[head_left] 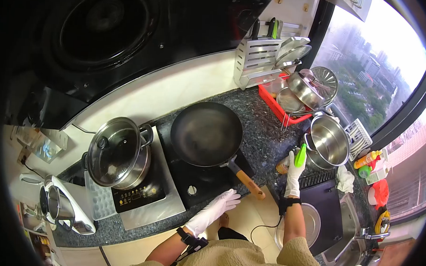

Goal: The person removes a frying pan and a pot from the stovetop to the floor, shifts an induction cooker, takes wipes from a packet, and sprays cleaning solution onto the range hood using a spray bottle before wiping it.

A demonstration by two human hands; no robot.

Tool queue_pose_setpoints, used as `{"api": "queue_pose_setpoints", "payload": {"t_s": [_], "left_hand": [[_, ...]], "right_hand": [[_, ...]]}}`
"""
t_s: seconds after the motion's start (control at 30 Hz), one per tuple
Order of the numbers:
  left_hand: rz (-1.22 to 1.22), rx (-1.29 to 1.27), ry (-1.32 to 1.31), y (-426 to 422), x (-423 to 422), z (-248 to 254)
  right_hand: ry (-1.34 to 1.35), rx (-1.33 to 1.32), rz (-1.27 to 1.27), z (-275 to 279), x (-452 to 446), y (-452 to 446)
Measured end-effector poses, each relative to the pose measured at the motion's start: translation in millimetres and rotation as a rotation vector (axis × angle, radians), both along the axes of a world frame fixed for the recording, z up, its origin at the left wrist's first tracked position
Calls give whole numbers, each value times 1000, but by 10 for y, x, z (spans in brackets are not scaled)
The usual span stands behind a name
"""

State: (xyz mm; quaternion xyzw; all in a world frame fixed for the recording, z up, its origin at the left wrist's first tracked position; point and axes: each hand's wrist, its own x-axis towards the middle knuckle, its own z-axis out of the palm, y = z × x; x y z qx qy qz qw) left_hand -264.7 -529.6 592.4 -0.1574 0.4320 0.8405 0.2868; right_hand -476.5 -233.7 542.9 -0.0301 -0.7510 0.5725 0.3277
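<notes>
My left hand (214, 210), in a white glove, is open with its fingers stretched out. It is in front of the dark stove, below the wooden handle (249, 184) of a black wok (206, 134), apart from it. My right hand (294, 175), also gloved, is closed on a bright green handle (300, 156); the kind of tool cannot be made out. Just left of that hand stands a small brownish jar (283, 166); whether they touch is unclear. A steel pot (327, 141) stands beyond my right hand.
A lidded pot (121, 153) sits on the induction cooker (166, 201) at left. A red basket (275, 105) holds pans and strainers by the window. A knife rack (257, 59) hangs on the wall. The sink (348, 227) and bottles (367, 159) are at right.
</notes>
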Motion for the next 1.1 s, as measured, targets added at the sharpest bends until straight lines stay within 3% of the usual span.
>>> {"api": "queue_pose_setpoints", "payload": {"t_s": [0.13,0.23,0.33,0.47,0.6,0.67,0.83,0.9,0.97,1.03,1.1], "left_hand": [[148,244,-55,295,-300,-52],[311,458,-108,513,-499,-75],[462,514,-146,693,-634,-48],[570,468,-164,829,-749,-110],[653,247,-166,913,-757,-102],[691,176,-160,909,-696,-80],[704,104,-154,784,-489,86],[696,77,-181,694,-398,139],[646,58,-135,563,-284,206],[603,40,-103,419,-135,203],[494,-38,-19,263,-39,173]], "right_hand": [[-12,81,-87,111,34,-41],[-49,-209,8,218,100,-87],[-118,-51,-76,3,19,69],[-96,-51,-111,44,9,23],[-56,-2,-65,52,17,21],[-30,46,-68,348,209,-33],[-117,73,-264,450,1010,-301],[-129,-226,59,370,1265,-531],[-418,-178,499,227,1388,-614],[-761,-596,779,455,1573,-1025],[-916,-504,963,420,1598,-1348]]}}
